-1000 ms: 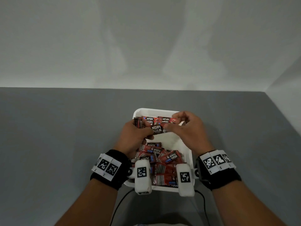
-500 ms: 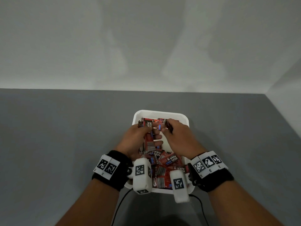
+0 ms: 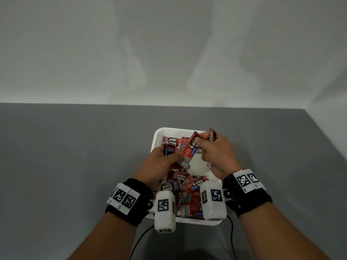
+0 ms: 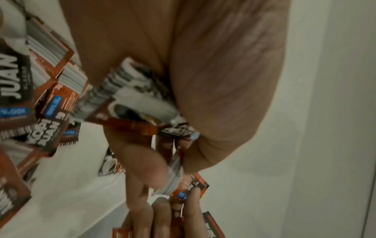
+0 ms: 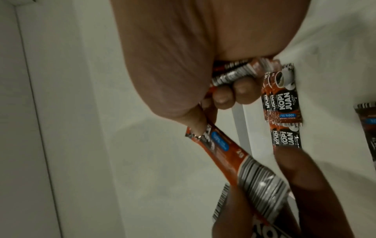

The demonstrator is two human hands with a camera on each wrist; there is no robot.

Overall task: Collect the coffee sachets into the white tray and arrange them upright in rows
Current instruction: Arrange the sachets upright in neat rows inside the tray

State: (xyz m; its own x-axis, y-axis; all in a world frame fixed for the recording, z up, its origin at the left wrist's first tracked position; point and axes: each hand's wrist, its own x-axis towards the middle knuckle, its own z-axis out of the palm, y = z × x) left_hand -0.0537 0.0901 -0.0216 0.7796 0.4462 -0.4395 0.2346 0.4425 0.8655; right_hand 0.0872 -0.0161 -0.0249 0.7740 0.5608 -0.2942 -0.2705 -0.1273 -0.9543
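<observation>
Head view puts the tilted sachet (image 3: 190,149) over the white tray (image 3: 157,136), shared between both my hands: half a second ago it hung upright against the far row (image 3: 171,141); now it leans, lifted clear. I judge I am re-seating it, so that row is not finished, and the loose sachets (image 3: 185,192) at the near end wait. My right hand (image 3: 216,156) pinches its top corner and curls round a second sachet (image 3: 212,136); my left hand (image 3: 161,162) pinches the barcode end. Right wrist view alone shows fingertips (image 5: 223,96) curled over a further packet.
</observation>
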